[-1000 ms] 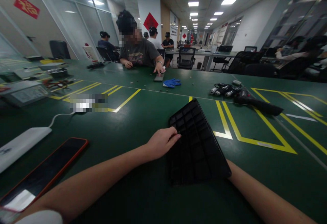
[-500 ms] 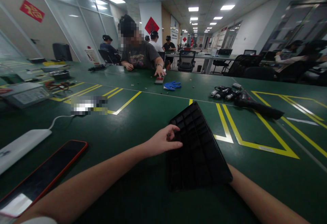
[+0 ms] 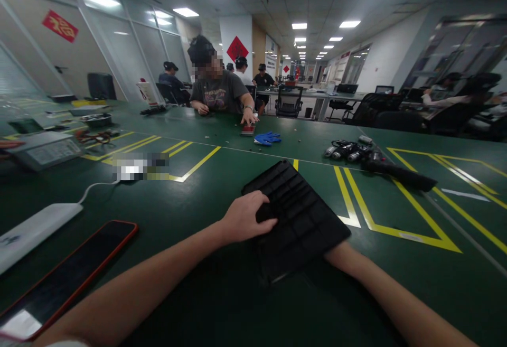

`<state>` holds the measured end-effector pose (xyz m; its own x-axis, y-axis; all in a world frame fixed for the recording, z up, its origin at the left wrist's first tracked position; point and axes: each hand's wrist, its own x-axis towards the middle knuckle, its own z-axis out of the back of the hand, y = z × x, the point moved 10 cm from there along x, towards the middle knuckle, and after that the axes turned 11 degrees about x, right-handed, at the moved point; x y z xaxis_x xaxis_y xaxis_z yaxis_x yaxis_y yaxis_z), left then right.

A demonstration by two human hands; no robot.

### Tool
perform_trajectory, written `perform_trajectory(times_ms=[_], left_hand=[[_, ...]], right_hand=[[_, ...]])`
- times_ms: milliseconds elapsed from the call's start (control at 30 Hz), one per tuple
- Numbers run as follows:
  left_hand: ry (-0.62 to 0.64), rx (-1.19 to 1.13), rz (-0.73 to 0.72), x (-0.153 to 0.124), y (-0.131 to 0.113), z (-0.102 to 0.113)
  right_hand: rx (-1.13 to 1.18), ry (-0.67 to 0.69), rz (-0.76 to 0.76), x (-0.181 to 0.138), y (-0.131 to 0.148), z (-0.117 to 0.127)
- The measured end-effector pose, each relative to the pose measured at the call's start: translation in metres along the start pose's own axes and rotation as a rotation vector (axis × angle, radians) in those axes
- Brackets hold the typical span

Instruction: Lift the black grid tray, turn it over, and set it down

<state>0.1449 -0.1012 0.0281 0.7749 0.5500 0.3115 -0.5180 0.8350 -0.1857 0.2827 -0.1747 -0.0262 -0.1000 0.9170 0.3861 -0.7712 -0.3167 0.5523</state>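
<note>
A black tray (image 3: 304, 212) with a grid of shallow compartments is held tilted above the green table, its grid side towards me. At its left side, my left hand (image 3: 249, 216) curls its fingers over the edge, with the thumb against the grid side. Between thumb and fingers it is dark, and I cannot make out any separate small part there. My right hand (image 3: 343, 254) reaches behind the tray's lower right corner and holds it from underneath. The tray hides its fingers.
To the left lie an orange-cased phone (image 3: 75, 273), a white power bank (image 3: 39, 231) with a cable and a grey metal box (image 3: 45, 149). Ahead are a blue glove (image 3: 268, 138) and a co-worker's hand (image 3: 249, 116). Black cables (image 3: 352, 149) lie right.
The tray has swung round and tipped flatter, its top corner shifting left. My right hand has come left and a little up with it. My left hand has moved slightly left.
</note>
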Motion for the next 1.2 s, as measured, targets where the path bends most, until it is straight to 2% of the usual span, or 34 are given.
perform_trajectory(times_ms=[100, 233, 300, 400, 467, 567, 633, 733, 800, 900, 967, 1033, 1133, 1200], left_hand=[[-0.021, 0.12, 0.217, 0.004, 0.053, 0.009], [0.083, 0.318, 0.497, 0.003, 0.119, 0.007], [0.145, 0.402, 0.58, 0.001, 0.138, 0.004], [0.201, 0.477, 0.639, -0.001, 0.145, 0.004], [0.147, 0.494, 0.607, 0.0, 0.131, 0.011], [0.008, 0.381, 0.413, 0.0, 0.078, 0.018], [0.006, 0.182, 0.209, -0.004, 0.03, 0.005], [0.131, -0.04, -0.107, -0.016, -0.036, -0.028], [0.205, -0.082, -0.17, -0.021, -0.051, -0.047], [0.251, -0.091, -0.144, -0.018, -0.047, -0.058], [0.228, -0.092, -0.13, -0.017, -0.044, -0.051], [0.171, -0.104, -0.129, -0.023, -0.05, -0.036], [0.135, -0.206, -0.264, -0.05, -0.083, -0.016], [0.236, -0.33, -0.462, -0.076, -0.119, -0.014]], right_hand=[[-0.052, -0.043, -0.081, 0.007, -0.026, 0.029], [-0.186, -0.082, -0.255, 0.005, -0.066, 0.051], [-0.225, -0.073, -0.286, 0.004, -0.075, 0.05], [-0.297, -0.074, -0.269, 0.004, -0.071, 0.049], [-0.361, -0.125, -0.225, 0.005, -0.055, 0.053], [-0.38, -0.163, -0.127, 0.003, -0.011, 0.051], [-0.314, -0.054, -0.065, -0.001, 0.02, 0.03], [-0.233, 0.195, 0.02, -0.011, 0.055, -0.013], [-0.197, 0.288, 0.007, -0.017, 0.059, -0.028], [-0.171, 0.343, -0.049, -0.017, 0.053, -0.032], [-0.168, 0.339, -0.045, -0.016, 0.056, -0.028], [-0.167, 0.319, 0.006, -0.02, 0.071, -0.027], [-0.123, 0.34, 0.206, -0.043, 0.112, -0.041], [-0.057, 0.35, 0.359, -0.068, 0.14, -0.051]])
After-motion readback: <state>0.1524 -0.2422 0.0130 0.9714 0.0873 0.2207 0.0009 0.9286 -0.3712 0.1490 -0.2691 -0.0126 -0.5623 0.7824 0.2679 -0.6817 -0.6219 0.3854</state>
